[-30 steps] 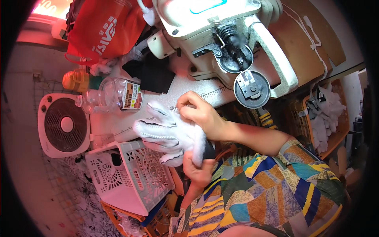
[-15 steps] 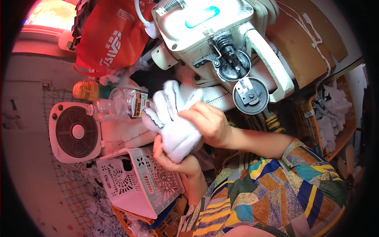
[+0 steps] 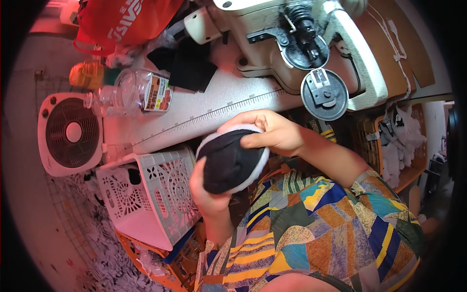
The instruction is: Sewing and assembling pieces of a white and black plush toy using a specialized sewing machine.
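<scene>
Both hands grip a plush piece [image 3: 226,163], an oval of black fabric with a fluffy white rim, in front of the table's edge. My left hand [image 3: 209,192] wraps its lower left side, thumb along the edge. At the upper right my right hand [image 3: 277,132] pinches it, the thumb lying on the black face and the fingers behind the rim. Beyond the hands stands a pale sewing machine [image 3: 258,44] with a round metal disc [image 3: 325,95] below its oily mechanism. Black cloth [image 3: 189,65] lies on the table left of the machine.
A ruler scale runs along the silver table [image 3: 194,104]. Clear plastic jars [image 3: 131,92] and a fan [image 3: 73,131] are at left, below a red bag [image 3: 126,27]. A white basket [image 3: 170,194] sits on an orange crate [image 3: 189,265]; another orange crate [image 3: 408,173] at right holds white pieces.
The plush piece has turned from its white side to its black side and moved lower, with both hands still on it. The view has shifted, moving the machine up and right.
</scene>
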Demonstrator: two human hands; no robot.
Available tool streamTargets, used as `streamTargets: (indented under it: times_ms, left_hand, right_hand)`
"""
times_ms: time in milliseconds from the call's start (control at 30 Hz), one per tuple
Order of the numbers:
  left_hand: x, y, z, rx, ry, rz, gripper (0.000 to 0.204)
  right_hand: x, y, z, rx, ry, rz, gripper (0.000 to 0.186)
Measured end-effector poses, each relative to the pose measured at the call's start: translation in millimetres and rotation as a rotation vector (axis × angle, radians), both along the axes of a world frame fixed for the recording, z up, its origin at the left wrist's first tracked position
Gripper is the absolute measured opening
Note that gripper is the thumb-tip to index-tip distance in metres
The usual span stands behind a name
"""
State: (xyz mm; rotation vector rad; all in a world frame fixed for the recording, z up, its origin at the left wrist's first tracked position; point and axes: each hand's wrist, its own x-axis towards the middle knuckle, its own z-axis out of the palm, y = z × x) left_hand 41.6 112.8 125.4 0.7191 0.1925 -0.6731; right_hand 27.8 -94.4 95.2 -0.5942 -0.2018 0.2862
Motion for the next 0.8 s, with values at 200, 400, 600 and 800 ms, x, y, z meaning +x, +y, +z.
streamTargets:
  times_ms: [200, 400, 600, 800]
  left_hand:
    - [4, -8, -8, -0.12, 0.231, -0.036, 0.035]
    - [4, -7, -6, -0.216, 0.186, 0.06, 0.043]
    - [4, -7, -18, 1.218, -1.245, 0.46, 0.031]
    - [2, -46, -14, 1.596, -1.759, 0.719, 0.038]
  right_hand:
    - [-13, 15, -14, 0.433, 0.186, 0.083, 0.019]
    - [-14, 5, -8, 0.363, 0.125, 0.088, 0.036]
    - [-9, 10, 4, -0.666, -0.194, -0.581, 0.041]
    - [6, 27, 9, -1.214, -0.786, -1.151, 0.019]
